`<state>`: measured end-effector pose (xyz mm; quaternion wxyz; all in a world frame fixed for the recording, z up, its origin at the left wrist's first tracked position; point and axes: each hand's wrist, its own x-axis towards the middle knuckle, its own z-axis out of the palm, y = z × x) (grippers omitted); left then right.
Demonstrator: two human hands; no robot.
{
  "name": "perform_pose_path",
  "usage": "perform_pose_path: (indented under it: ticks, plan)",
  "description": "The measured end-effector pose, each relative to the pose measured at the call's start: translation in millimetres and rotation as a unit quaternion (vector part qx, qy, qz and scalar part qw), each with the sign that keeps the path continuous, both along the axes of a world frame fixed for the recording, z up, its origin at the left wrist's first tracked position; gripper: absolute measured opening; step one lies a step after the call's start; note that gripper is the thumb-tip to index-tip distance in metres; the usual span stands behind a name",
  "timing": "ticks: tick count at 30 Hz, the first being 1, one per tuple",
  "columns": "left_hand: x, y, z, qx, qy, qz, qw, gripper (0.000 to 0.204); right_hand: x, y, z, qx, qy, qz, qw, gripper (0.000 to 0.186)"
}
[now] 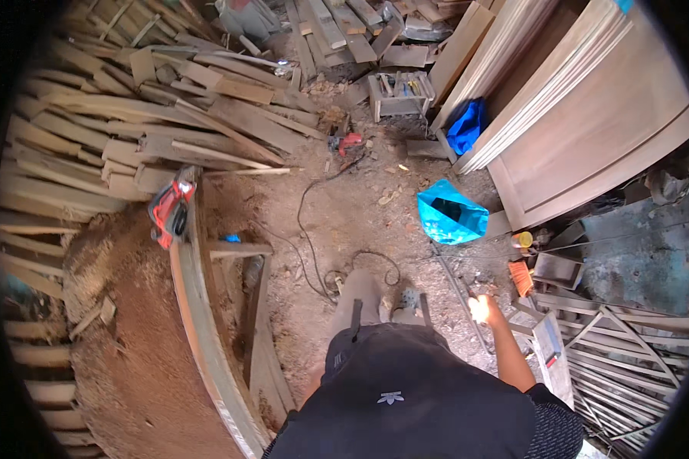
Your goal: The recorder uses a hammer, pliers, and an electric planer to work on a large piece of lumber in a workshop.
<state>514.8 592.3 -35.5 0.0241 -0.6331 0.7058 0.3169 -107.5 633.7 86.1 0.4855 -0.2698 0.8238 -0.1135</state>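
Left of the thin metal rod point(455, 287), the left hand is out of sight. The rod lies on the dirt, running away from the person; the right hand point(482, 309), glare-washed, hovers just right of it, grip unreadable.

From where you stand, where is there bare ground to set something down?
Bare dirt lies between the black cable and the blue bag. Crowded: the plank pile at left, the metal frames beside the right hand, and the sawdust-covered bench.

Left hand hidden; sun glare washes out the right hand point(480, 308).
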Motion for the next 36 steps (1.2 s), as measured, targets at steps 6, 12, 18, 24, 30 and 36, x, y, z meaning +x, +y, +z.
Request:
perform_pose_path:
  ticks: [6,12,18,24,30,36]
  plan:
    - [-34,-72,-8,0.146,-0.074,0.052,0.985,0.035,-30,-85,-6,0.044,0.117,-0.053,0.991,0.034]
    - [-120,-315,-37,0.045,-0.082,-0.1,0.991,0.037,-29,-181,-56,-0.008,-0.018,-0.265,0.964,0.039]
    - [-282,-676,10,0.047,0.276,0.175,0.944,0.051,-71,-335,-55,-0.081,-0.189,-0.334,0.92,0.031]
    - [-411,-814,131,0.003,0.446,0.116,0.888,0.046,-164,-465,-22,-0.165,-0.134,-0.378,0.901,0.028]
    - [-244,-764,28,0.128,0.226,0.231,0.938,0.045,-282,-642,-64,-0.098,-0.156,-0.308,0.933,0.018]
    - [-305,-655,86,0.223,-0.177,0.055,0.957,0.038,-478,-796,-215,-0.161,0.191,-0.238,0.938,0.026]
